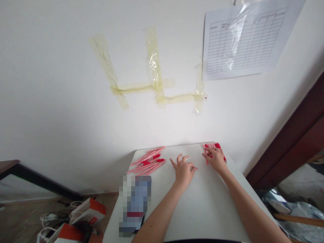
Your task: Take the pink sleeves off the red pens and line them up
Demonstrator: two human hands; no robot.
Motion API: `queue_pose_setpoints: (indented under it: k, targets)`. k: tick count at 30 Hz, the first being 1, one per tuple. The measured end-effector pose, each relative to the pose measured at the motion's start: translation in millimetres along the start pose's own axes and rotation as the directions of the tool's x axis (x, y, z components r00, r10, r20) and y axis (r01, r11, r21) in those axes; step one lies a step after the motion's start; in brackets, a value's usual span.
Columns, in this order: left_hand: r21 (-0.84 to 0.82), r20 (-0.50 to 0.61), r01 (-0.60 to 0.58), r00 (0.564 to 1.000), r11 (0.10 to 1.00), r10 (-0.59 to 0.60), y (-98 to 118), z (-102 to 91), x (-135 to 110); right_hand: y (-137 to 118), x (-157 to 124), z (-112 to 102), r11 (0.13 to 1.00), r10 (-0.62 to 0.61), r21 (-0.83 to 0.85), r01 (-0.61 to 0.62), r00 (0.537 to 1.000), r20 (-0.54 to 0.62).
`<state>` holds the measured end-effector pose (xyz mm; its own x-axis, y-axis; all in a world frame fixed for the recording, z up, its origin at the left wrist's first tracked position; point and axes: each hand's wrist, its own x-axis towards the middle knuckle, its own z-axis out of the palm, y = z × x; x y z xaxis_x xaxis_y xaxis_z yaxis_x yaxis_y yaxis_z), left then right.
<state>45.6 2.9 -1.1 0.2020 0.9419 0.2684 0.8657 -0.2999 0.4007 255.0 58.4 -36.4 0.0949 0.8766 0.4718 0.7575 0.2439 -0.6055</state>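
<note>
My left hand (184, 172) is above the middle of the white table (192, 209), its outer fingers spread. Its thumb and index finger are pinched together at a small pinkish tip; what they hold is mostly hidden. A whitish bit shows by its middle finger. My right hand (215, 159) is at the table's far right corner, its fingertips closed on a slim pink pen (207, 162). Under and behind that hand, several red and pink pens (218, 145) lie side by side, partly covered. A loose pile of pink pens (149, 165), with red ones (159, 160) among them, lies at the far left.
A blurred-out, phone-like object (138, 202) lies on the table's left side. Behind the table rises a white wall (76, 128) with yellowed tape (154, 67) and a printed sheet (243, 44). Paper bags (88, 212) stand on the floor at left. Dark red wood (286, 145) borders the right.
</note>
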Motion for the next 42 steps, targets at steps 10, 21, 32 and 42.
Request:
queue_pose_setpoints:
  k: [10, 21, 32, 42]
  targets:
    - [-0.004, -0.028, 0.037, 0.999, 0.999, -0.037, -12.2, -2.0, -5.7, -21.8, -9.8, 2.3, 0.991, -0.089, -0.088, 0.103, 0.984, 0.156]
    - [-0.004, -0.027, 0.050, 0.998, 0.999, -0.050, -13.2, -6.0, -3.0, -36.4, -16.8, -2.5, 0.960, -0.181, -0.184, 0.212, 0.969, 0.171]
    - [0.002, -0.083, 0.084, 0.993, 0.996, -0.084, -21.0, -13.0, -0.9, -30.4, -12.4, -32.0, 0.928, -0.300, -0.117, 0.355, 0.894, 0.333]
    - [0.002, -0.136, 0.103, 0.986, 0.995, -0.102, -23.7, -15.6, -0.3, -24.1, -8.8, -26.3, 0.959, -0.281, 0.031, 0.281, 0.942, 0.182]
